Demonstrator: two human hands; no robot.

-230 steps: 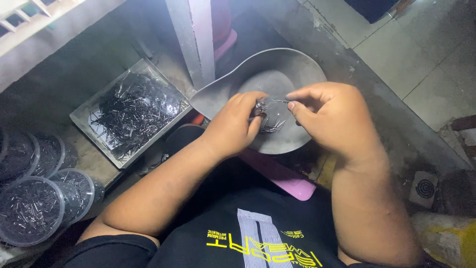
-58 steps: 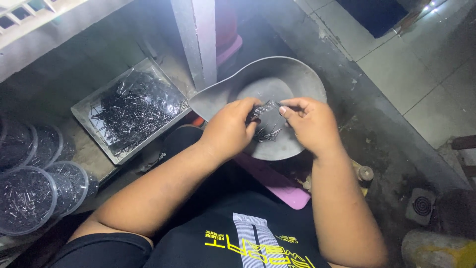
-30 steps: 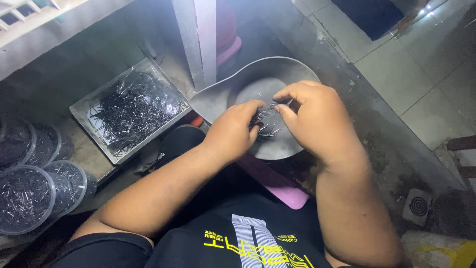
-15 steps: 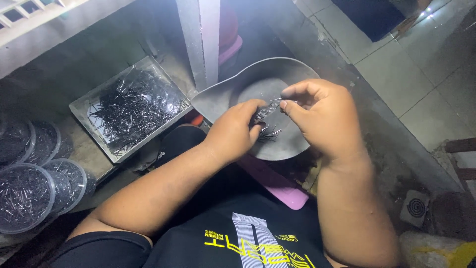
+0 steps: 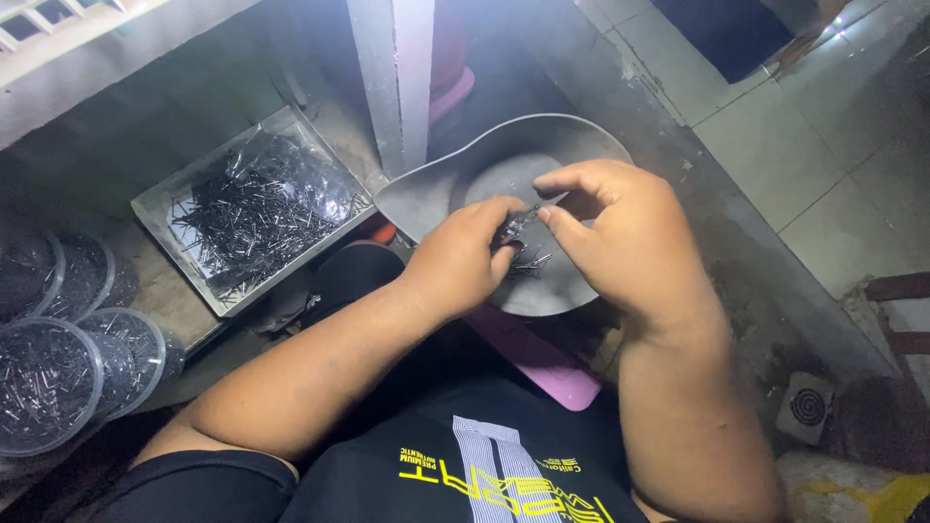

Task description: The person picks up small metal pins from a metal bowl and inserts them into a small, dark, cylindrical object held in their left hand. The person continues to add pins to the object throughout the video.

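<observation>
My left hand (image 5: 465,261) and my right hand (image 5: 620,232) meet over a grey metal scoop pan (image 5: 504,155) on my lap. Between the fingertips of both hands is a small bunch of thin dark metal pins (image 5: 518,225). A few more loose pins (image 5: 531,261) lie in the pan just below the hands. The left hand's fingers are curled round the bunch; the right thumb and forefinger pinch its upper end.
A shallow rectangular tray (image 5: 155,208) full of dark pins sits to the left. Round clear tubs (image 5: 58,373) of pins stand at the far left. A white post (image 5: 397,77) rises behind the pan. A pink board (image 5: 542,358) lies under it. Tiled floor with a drain (image 5: 806,407) lies right.
The hands have stayed over the pan, working the bunch of pins. The right hand has lifted and shifted slightly; the view has drifted a little.
</observation>
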